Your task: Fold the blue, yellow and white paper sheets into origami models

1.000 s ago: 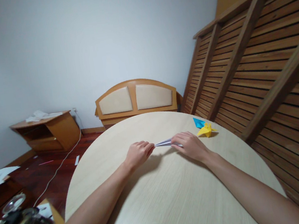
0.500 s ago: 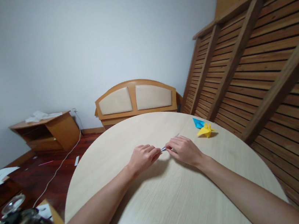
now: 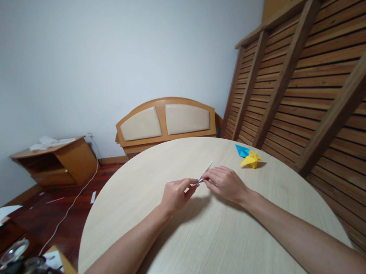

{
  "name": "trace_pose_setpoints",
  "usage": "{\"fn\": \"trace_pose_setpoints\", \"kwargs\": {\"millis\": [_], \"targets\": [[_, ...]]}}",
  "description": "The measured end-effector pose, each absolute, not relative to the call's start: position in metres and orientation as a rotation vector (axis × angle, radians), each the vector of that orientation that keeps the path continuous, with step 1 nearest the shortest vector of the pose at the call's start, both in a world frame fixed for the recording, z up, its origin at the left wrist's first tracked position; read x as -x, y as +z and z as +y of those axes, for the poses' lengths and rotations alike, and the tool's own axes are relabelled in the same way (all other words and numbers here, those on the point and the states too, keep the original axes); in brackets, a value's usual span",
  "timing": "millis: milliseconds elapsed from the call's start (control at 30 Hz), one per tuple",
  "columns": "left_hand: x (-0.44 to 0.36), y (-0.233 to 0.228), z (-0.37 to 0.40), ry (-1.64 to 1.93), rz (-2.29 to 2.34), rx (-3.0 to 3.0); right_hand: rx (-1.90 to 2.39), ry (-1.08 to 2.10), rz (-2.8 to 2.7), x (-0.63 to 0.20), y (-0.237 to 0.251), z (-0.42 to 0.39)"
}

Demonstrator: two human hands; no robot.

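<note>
I see a pale round table, both hands' fingers pinching a folded paper strip, left hand, right hand, grey wall, slatted wood panel alongside.

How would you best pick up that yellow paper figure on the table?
Probably pinch the yellow figure by its raised middle fold, coming from above. Its thin points splay out flat on the table, and the blue paper lies close behind it.

folded paper | pale, narrow, pointed | tip tilted up, above table
</note>
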State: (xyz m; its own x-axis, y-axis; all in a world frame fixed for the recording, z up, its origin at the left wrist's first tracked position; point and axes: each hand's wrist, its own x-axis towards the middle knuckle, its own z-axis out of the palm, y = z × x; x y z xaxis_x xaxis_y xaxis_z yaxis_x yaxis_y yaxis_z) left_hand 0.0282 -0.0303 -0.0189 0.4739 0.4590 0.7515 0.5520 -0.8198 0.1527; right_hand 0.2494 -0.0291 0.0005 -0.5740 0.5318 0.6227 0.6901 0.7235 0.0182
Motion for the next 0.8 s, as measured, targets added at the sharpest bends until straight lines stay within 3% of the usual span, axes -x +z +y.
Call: {"fn": "trace_pose_setpoints", "kwargs": {"millis": [333, 800], "targets": [[-0.027, -0.02, -0.029, -1.157, -0.821, 2.554, 0.854, -0.27, -2.315, -0.246, 0.0, -0.032], [-0.019, -0.018, -0.026, -0.581, -0.698, 2.495, 0.887, 0.049, -2.479, -0.25, -0.006, -0.028]]}}
